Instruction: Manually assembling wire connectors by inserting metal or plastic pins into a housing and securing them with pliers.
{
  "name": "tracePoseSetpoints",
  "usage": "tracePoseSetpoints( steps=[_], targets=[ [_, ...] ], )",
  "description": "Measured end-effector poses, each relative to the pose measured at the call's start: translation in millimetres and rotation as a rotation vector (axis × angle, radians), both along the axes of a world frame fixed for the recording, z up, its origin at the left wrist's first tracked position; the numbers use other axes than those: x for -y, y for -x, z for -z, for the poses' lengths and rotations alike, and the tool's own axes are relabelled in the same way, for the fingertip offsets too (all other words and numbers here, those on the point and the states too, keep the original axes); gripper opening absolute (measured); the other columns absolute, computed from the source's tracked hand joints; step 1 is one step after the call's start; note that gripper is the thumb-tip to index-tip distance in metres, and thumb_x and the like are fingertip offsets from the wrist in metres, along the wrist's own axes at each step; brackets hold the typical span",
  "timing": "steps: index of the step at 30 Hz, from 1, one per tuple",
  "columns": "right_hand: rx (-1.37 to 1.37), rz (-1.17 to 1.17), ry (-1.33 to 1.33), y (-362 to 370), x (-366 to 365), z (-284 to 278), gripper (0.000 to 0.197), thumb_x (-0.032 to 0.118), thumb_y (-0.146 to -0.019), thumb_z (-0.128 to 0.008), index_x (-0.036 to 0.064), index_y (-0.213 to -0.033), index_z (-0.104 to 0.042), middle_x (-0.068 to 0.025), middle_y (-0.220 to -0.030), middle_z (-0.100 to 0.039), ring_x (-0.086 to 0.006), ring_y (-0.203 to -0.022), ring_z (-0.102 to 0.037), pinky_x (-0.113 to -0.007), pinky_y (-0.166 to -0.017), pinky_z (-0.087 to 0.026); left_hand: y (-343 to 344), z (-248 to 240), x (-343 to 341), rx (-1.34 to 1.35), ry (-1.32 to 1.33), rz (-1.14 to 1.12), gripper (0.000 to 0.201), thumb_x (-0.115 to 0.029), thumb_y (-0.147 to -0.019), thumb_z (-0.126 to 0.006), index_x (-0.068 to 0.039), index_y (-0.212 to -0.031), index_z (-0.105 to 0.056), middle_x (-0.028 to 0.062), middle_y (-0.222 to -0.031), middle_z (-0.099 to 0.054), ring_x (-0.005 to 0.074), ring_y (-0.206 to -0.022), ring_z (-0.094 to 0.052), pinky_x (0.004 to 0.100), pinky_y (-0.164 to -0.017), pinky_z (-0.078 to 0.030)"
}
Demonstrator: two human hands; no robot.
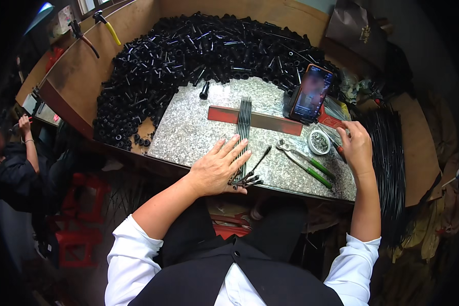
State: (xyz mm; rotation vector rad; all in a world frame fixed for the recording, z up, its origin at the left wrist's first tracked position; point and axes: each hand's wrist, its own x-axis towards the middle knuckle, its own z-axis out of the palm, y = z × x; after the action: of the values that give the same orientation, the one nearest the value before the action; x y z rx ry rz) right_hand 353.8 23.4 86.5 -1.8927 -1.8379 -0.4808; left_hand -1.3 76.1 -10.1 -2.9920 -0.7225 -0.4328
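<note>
My left hand (220,166) lies palm down, fingers spread, across a bundle of thin black rods (245,115) near the table's front edge. Under its fingertips, several rods end in thicker black tips (252,179), fanned to the right. Beyond the hand, the bundle crosses a red and dark flat bar (275,122). To the right, my right hand (356,145) is raised with thumb and fingers bent together; what they hold, if anything, I cannot make out. Beside it stands a small white cup (319,142) of tiny metal pieces. Green-handled pincers (307,166) lie between the hands.
A big heap of black tubular parts (214,48) curves along the back and left, with one loose part (204,91) before it. A phone (313,94) leans on a stand. Long black rods (387,163) lie at right. At far left sits another person (23,163).
</note>
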Motion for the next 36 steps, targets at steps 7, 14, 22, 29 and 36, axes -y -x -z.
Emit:
tracePoseSetpoints(
  steps=[7,14,22,29,36],
  targets=[
    [-0.020,-0.144,0.030,24.5,-6.8,5.1,0.022,0.013,-0.081,-0.066,-0.0021,-0.097,-0.065,-0.0149,-0.093,-0.064,-0.0332,-0.085,-0.061,-0.038,-0.075,-0.049,1.0,6.8,-3.3,0.071,-0.007,0.001,0.084,-0.064,-0.080,-0.054,-0.002,-0.135,-0.042,0.0215,-0.139,-0.041,0.0355,-0.136,-0.030,0.0495,-0.108,-0.029],
    [-0.009,0.021,0.000,-28.4,-28.0,3.8,0.019,0.014,-0.081,-0.066,-0.0023,-0.093,-0.067,-0.0160,-0.088,-0.064,-0.0339,-0.081,-0.062,-0.039,-0.072,-0.048,-2.0,1.8,-3.2,0.048,0.008,0.006,0.088,-0.066,-0.077,-0.055,-0.004,-0.137,-0.041,0.0209,-0.136,-0.043,0.0367,-0.135,-0.030,0.0503,-0.107,-0.030],
    [0.043,0.095,0.104,-78.8,-73.1,12.4,0.013,0.014,-0.079,-0.065,0.0041,-0.086,-0.070,-0.0162,-0.086,-0.065,-0.0337,-0.086,-0.062,-0.042,-0.077,-0.050,-4.7,-5.8,1.1,-0.033,0.011,-0.068,0.094,-0.068,-0.068,-0.062,-0.012,-0.139,-0.038,0.0188,-0.146,-0.031,0.0402,-0.137,-0.024,0.0524,-0.111,-0.021],
    [0.048,0.262,0.304,-104.9,-114.6,42.0,0.013,0.011,-0.073,-0.069,0.0064,-0.085,-0.072,-0.0201,-0.084,-0.066,-0.0366,-0.083,-0.064,-0.044,-0.074,-0.051,-3.2,-1.5,-0.4,0.024,0.047,0.022,0.087,-0.062,-0.072,-0.064,-0.007,-0.136,-0.042,0.0193,-0.146,-0.032,0.0412,-0.136,-0.026,0.0515,-0.109,-0.025],
    [0.105,0.286,0.406,-116.5,-127.1,50.5,0.020,0.005,-0.070,-0.066,0.0088,-0.088,-0.073,-0.0197,-0.089,-0.067,-0.0357,-0.087,-0.065,-0.042,-0.078,-0.052,-5.5,-6.9,1.8,-0.017,0.041,-0.006,0.080,-0.063,-0.078,-0.058,-0.007,-0.134,-0.045,0.0182,-0.145,-0.034,0.0409,-0.136,-0.027,0.0520,-0.109,-0.027]
  ],
)
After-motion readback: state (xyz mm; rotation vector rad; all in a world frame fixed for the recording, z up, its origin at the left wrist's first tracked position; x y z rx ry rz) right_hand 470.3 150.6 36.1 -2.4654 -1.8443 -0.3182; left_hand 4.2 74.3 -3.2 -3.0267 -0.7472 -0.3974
